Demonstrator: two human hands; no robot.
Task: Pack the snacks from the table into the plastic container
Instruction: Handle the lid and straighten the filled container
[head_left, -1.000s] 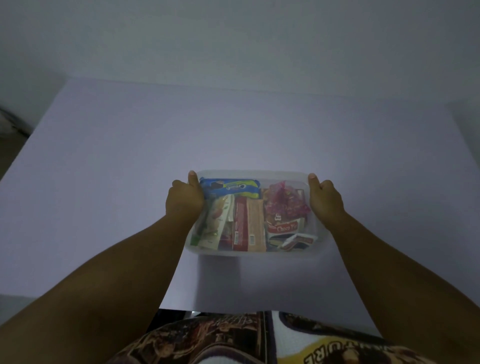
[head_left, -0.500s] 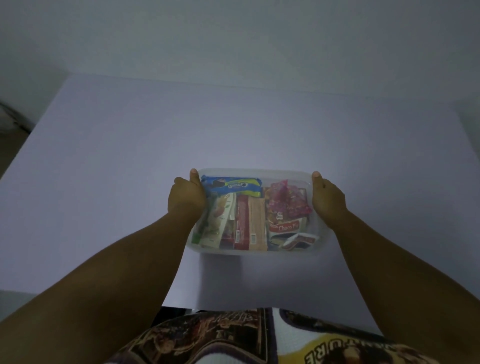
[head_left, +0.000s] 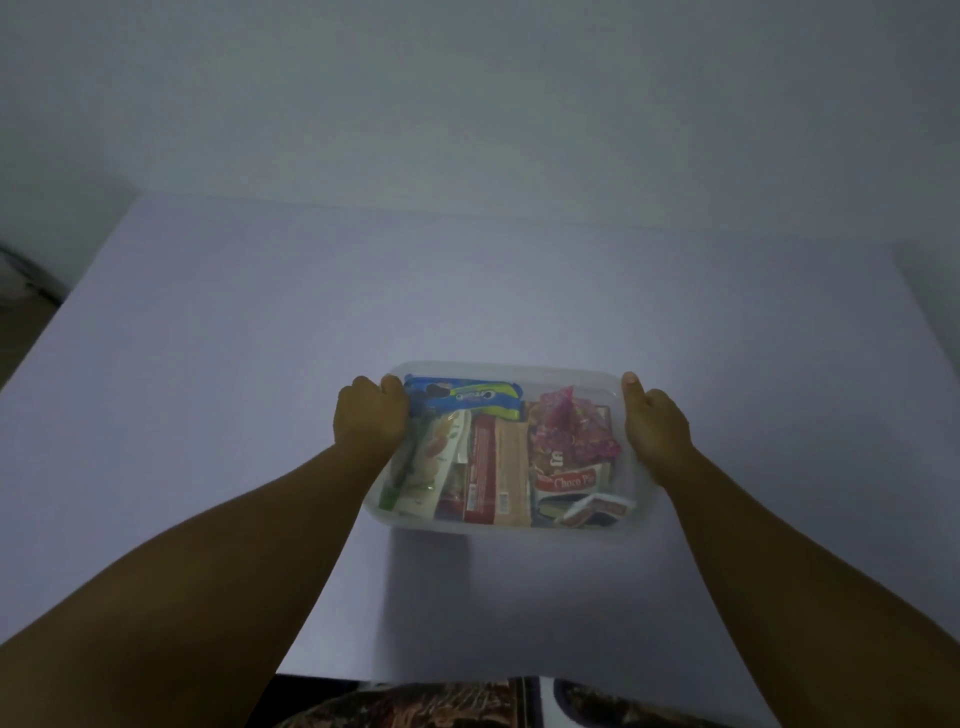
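While hands grip container, table surrounds.

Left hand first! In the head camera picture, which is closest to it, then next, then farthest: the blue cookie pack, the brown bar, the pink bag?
From the left hand, which grips the container's left side:
1. Blue cookie pack, at the back left, right beside the thumb.
2. Brown bar, in the middle.
3. Pink bag, on the right side, nearer the right hand.
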